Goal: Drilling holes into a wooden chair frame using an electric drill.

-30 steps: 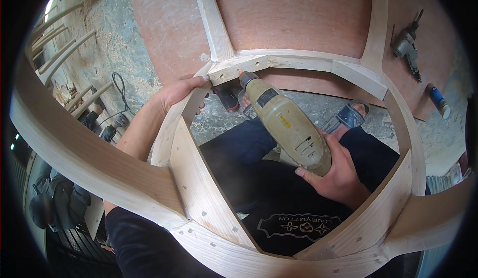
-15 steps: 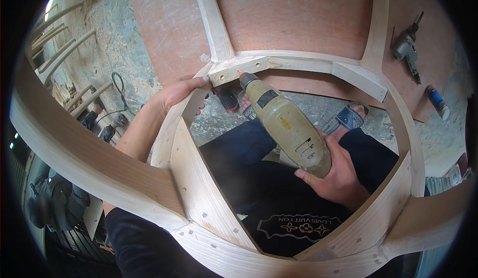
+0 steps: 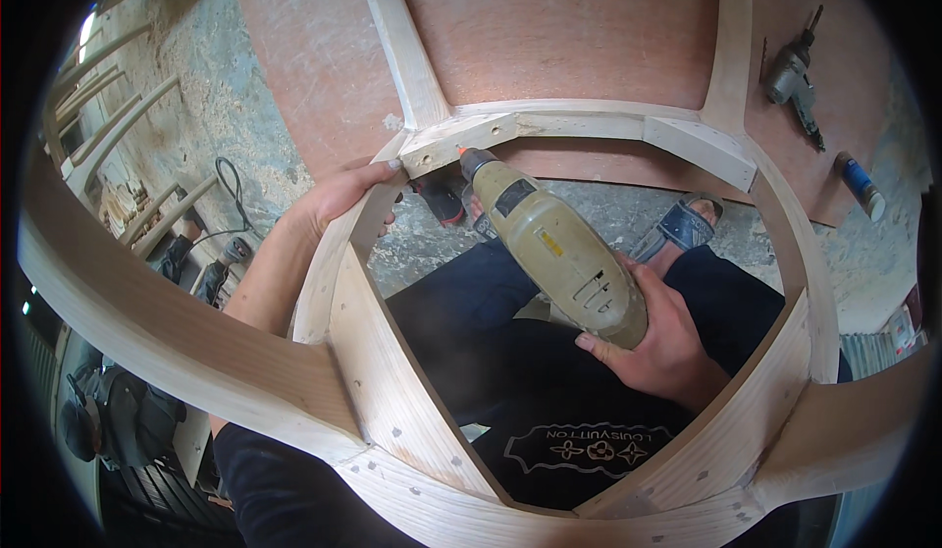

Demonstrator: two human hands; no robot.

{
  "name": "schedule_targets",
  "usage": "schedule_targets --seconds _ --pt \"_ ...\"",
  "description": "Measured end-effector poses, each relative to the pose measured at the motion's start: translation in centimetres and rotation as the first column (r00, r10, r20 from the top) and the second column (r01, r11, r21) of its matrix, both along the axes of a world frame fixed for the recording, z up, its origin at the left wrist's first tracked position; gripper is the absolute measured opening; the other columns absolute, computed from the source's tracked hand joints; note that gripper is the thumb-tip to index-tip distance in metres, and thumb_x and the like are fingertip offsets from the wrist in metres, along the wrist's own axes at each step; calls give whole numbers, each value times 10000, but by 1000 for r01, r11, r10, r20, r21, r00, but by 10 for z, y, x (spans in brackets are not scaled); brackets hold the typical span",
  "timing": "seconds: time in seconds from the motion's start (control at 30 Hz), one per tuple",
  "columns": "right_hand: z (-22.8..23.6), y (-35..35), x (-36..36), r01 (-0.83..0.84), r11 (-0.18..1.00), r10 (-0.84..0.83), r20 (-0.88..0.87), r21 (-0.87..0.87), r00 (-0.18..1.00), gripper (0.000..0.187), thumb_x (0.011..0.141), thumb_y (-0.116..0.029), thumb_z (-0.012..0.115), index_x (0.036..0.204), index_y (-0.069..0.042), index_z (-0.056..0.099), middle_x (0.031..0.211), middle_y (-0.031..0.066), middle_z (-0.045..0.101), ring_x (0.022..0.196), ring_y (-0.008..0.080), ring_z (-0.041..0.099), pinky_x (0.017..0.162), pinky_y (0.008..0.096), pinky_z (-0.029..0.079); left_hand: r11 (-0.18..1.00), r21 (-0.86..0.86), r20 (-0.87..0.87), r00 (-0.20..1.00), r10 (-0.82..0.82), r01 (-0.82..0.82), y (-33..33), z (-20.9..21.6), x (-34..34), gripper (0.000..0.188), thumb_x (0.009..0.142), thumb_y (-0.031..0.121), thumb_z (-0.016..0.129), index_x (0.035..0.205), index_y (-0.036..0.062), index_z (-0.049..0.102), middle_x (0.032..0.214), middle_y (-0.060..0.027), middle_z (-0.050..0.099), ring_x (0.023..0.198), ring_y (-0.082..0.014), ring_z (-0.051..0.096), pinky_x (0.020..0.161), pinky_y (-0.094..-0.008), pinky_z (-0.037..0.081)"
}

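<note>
A pale wooden frame (image 3: 392, 391), a ring with curved legs and corner blocks, surrounds my lap. My right hand (image 3: 657, 342) grips an olive-green power drill (image 3: 564, 249) by its rear, inside the ring. The drill's chuck points at the far left corner block (image 3: 461, 143), with an orange-red tip at the wood; whether it has entered the wood cannot be made out. Two holes show in that block, one on each side of the tip. My left hand (image 3: 348, 190) wraps round the ring's rim beside this block, thumb on top and fingers partly hidden beneath.
A reddish-brown board (image 3: 579, 28) lies beyond the ring. On it, to the right, rests a grey air tool (image 3: 791, 79), with a blue can (image 3: 861, 187) nearby. Curved wooden pieces (image 3: 128, 121) and a black cable (image 3: 235, 190) are at the left. My sandalled foot (image 3: 687, 224) shows through the ring.
The view has shifted slightly, so the frame and board sit a little further left. Both hands keep their grips, and the drill tip stays at the same corner block.
</note>
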State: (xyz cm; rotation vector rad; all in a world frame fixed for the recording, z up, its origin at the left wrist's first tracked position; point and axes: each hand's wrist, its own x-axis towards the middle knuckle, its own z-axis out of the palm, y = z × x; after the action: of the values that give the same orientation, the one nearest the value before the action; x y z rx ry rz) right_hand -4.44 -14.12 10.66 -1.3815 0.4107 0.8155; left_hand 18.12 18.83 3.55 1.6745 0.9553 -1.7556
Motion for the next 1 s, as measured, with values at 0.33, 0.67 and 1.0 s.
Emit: schedule_targets --seconds 0.33,0.67,1.0 --pt "3 -1 13 16 998 -16 2 -60 1000 814 755 -303 931 1333 73 499 1174 251 683 1095 356 712 961 435 557 999 39 8 1000 -20 19 -2 1 0 456 1033 347 576 1369 38 581 997 -116 664 632 -176 627 550 -305 542" --pt "-2 -5 21 -66 986 68 12 -151 998 568 767 -292 916 1062 5 532 927 200 742 892 360 768 738 404 616 999 43 -16 1000 -13 13 0 -3 0 501 1012 328 603 1428 56 538 1013 -94 625 639 -176 634 521 -325 545" --pt "-2 -4 15 -86 988 82 -35 -128 996 569 762 -213 904 1091 13 499 978 205 727 962 303 767 823 354 589 997 57 -3 999 -52 53 -3 1 1 488 1005 321 598 1383 17 540 962 -108 628 634 -184 650 522 -340 553"
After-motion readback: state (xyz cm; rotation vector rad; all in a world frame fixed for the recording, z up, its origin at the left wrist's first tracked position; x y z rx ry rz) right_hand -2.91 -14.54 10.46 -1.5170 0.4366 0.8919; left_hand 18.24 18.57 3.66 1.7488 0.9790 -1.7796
